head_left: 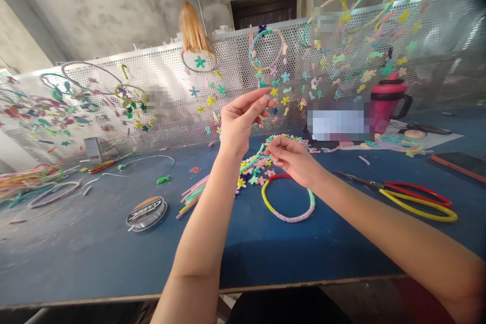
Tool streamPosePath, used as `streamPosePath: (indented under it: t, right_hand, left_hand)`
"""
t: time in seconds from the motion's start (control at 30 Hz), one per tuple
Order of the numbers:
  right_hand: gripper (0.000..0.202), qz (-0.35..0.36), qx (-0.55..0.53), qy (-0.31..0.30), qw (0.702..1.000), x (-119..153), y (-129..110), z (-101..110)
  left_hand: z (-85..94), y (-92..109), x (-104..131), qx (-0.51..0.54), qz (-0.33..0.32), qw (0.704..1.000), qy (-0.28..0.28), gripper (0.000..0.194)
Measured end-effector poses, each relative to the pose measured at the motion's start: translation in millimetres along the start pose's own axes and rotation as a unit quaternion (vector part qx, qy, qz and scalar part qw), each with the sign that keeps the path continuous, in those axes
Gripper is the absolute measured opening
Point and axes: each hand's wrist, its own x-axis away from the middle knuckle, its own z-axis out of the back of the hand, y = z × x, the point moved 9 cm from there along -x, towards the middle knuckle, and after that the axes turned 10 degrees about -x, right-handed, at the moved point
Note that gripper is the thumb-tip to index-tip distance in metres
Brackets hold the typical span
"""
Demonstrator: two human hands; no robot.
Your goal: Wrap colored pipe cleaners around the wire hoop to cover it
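Note:
My left hand (246,116) is raised in front of the perforated metal screen, its thumb and forefinger pinched together. Lower and to the right, my right hand (290,158) is also pinched, above the far side of a yarn-wrapped ring (294,219). What the fingertips hold is too small to make out; a thin line may run between them. The ring, in red, yellow, pink and mint, lies flat on the blue table. Behind it is a pile of small star-shaped pieces (261,166) in pastel colours. Several coloured sticks (195,190) lie beside the left forearm.
A spool of clear line (147,214) lies left, scissors (379,185) with red and yellow handles right. A pink tumbler (386,104), a phone (461,166) and a propped screen (337,125) stand or lie farther back. Decorated hoops hang on the perforated screen (167,68).

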Motion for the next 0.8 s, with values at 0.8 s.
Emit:
streamPosePath:
  t: [0.8]
  right_hand:
    - [0.013,-0.011,-0.025,0.003,1.0,-1.8,4.3,5.9]
  left_hand:
    - [39.1,6.9,28.4,-0.358,0.12,0.869,-0.318,0.036]
